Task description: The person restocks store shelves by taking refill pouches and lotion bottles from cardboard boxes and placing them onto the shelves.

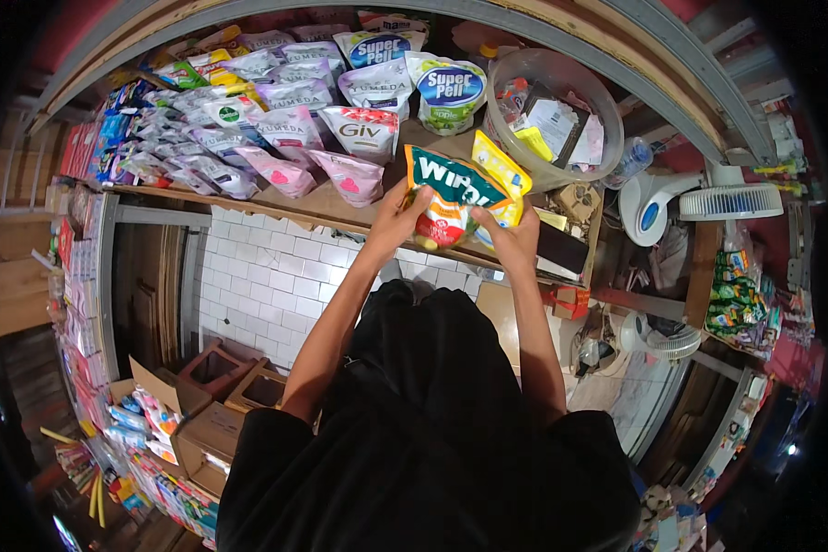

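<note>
Both hands hold refill pouches over the front edge of a wooden shelf [283,200]. My left hand [398,217] grips the left side of a green, orange and white Wipol pouch [444,207], thumb on its front. My right hand [508,234] is closed around a yellow pouch [500,169] that leans behind the Wipol one, and its thumb rests at the Wipol pouch's lower right. Behind them stand a Giv pouch [360,134], pink pouches [348,178], purple and white Yumeda pouches [376,88] and a green Super Pell pouch [450,95].
A clear plastic tub [607,117] with papers stands at the shelf's right, beside a white fan [652,207]. Cardboard boxes [210,438] lie at lower left, one open with bottles and packs. White tiled floor [269,269] shows below the shelf. A metal frame [455,10] arches overhead.
</note>
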